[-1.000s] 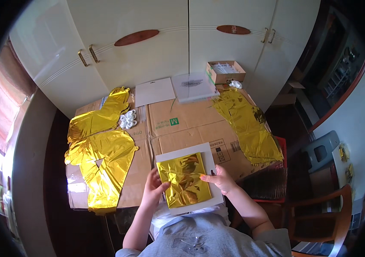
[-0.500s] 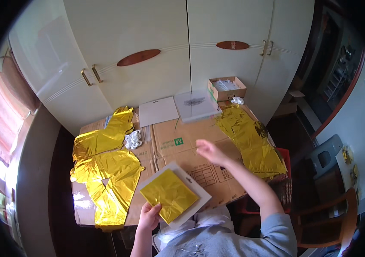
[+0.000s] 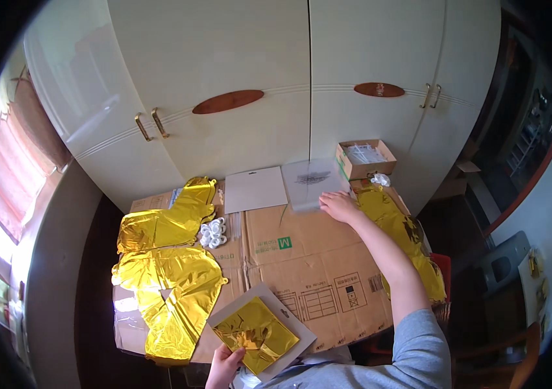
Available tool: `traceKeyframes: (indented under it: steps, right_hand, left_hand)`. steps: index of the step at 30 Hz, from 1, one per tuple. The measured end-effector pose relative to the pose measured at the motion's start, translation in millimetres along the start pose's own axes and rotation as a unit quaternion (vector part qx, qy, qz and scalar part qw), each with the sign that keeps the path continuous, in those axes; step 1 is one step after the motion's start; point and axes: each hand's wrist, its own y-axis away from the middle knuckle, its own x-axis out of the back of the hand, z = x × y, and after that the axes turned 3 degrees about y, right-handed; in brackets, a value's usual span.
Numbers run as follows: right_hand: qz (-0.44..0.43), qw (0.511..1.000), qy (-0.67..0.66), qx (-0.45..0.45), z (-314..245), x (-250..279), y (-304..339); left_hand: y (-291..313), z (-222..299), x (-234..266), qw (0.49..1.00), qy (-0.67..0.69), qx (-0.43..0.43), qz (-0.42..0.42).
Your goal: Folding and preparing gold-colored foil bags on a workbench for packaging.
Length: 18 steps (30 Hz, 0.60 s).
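Note:
My left hand grips the near edge of a white card with a folded gold foil balloon lying on it, at the table's front edge. My right hand reaches far across the cardboard-covered table and rests on the lower edge of a stack of clear plastic bags. Whether its fingers pinch a bag I cannot tell. A stack of white cards lies to the left of the bags.
Flat gold foil balloons lie at the left and along the right edge. A small pile of white ribbon rolls sits mid-left. An open cardboard box stands at the back right. White wardrobe doors rise behind the table.
My right hand left the card with the folded balloon and stretched forward to the clear bags. My head rose, and the card shifted toward the front left edge, held by my left hand.

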Motion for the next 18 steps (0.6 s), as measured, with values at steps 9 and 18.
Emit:
traceKeyframes:
  steps: [9,18]
  right_hand:
    - [0.219,0.973,0.071,0.033,-13.2,-3.6,13.8]
    - [0.353,0.930,0.084,-0.050,-11.9,11.2,14.2]
  left_hand:
    - [-11.3,-5.0,-0.2,0.996,0.060,-0.006,-0.060]
    - [12.8,17.2,-48.8,0.993,0.097,-0.039,-0.048]
